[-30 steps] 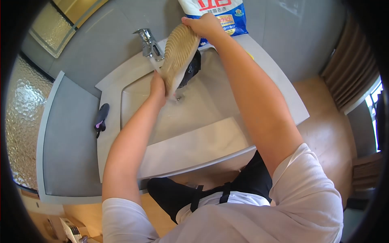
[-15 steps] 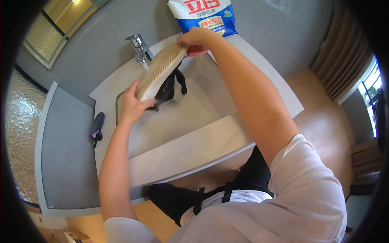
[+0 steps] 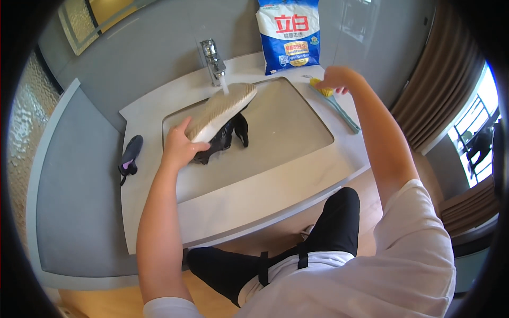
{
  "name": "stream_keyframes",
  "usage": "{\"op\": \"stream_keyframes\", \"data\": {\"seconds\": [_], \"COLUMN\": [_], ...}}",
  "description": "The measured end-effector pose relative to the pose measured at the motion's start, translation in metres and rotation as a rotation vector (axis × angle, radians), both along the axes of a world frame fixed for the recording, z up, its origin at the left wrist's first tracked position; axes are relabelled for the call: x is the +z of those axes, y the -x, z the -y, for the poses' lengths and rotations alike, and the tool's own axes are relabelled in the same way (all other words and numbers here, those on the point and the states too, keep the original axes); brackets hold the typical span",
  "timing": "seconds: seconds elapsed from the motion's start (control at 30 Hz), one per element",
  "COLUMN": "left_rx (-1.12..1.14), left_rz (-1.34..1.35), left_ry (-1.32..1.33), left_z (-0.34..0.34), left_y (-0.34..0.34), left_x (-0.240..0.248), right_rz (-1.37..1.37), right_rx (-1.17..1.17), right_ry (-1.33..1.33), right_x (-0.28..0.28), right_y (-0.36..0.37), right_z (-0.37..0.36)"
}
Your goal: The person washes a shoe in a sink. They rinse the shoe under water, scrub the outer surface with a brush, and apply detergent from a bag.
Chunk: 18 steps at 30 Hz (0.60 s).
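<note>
My left hand (image 3: 180, 143) grips one end of a shoe (image 3: 225, 108) over the sink, thumb along its edge. The ridged beige sole faces up, and the black upper hangs beneath. Water from the chrome faucet (image 3: 213, 61) runs onto the sole. To the right, my right hand (image 3: 342, 79) is over the head of a scrub brush (image 3: 342, 112) on the counter, its fingers bent downward and apart. The brush has yellow bristles and a teal handle. Whether my fingertips touch it is hard to make out.
The recessed sink (image 3: 286, 132) is set in a pale counter (image 3: 265, 185). A blue and white detergent bag (image 3: 290, 37) stands against the back wall. On the left counter lies a dark shoe-shaped item with purple (image 3: 131, 156). A grey panel (image 3: 79, 185) borders the left side.
My right hand has let go of the shoe and moved right to the brush. The left hand alone still holds the shoe. The view has shifted, bringing the brush into sight.
</note>
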<state>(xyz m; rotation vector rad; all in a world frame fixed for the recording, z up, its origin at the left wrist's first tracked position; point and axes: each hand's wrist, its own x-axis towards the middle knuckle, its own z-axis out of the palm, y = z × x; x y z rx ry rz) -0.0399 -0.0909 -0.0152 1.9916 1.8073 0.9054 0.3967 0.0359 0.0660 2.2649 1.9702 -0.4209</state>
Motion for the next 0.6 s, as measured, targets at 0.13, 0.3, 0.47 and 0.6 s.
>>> {"op": "stream_keyframes", "data": {"seconds": [0.13, 0.3, 0.47, 0.6], "left_rx": [0.033, 0.221, 0.270, 0.302], "left_rz": [0.052, 0.062, 0.132, 0.603], "left_ry": [-0.039, 0.080, 0.197, 0.501], "left_z": [-0.003, 0.001, -0.001, 0.015], "left_y": [0.011, 0.018, 0.020, 0.010], "left_x": [-0.001, 0.002, 0.006, 0.025], "right_rz": [-0.145, -0.705, -1.148, -1.505], "right_rx": [0.126, 0.145, 0.132, 0.069], "right_ry": [-0.250, -0.204, -0.060, 0.132], "right_x": [-0.050, -0.049, -0.040, -0.068], "right_y": [0.006, 0.084, 0.185, 0.213], "right_z": [-0.013, 0.004, 0.021, 0.012]}}
